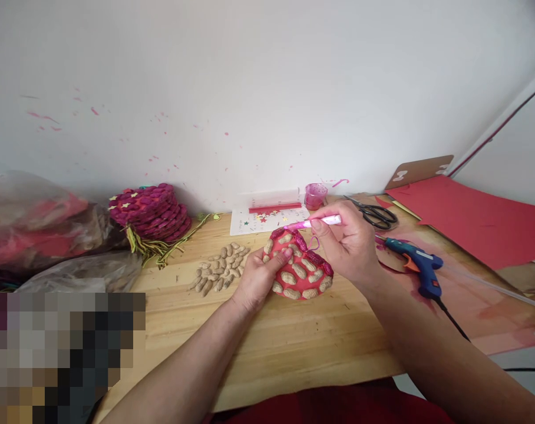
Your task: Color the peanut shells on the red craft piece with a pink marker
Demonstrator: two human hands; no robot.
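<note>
While the left hand (256, 280) grips a red disc (299, 265) studded with peanuts, the right hand (347, 244) pinches a pink brush (314, 223) above it.

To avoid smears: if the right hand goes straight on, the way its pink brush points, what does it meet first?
Probably the right hand meets the peanut-covered red disc, just under the pink brush tip; beyond lies the white star sheet. Depth unclear.
</note>
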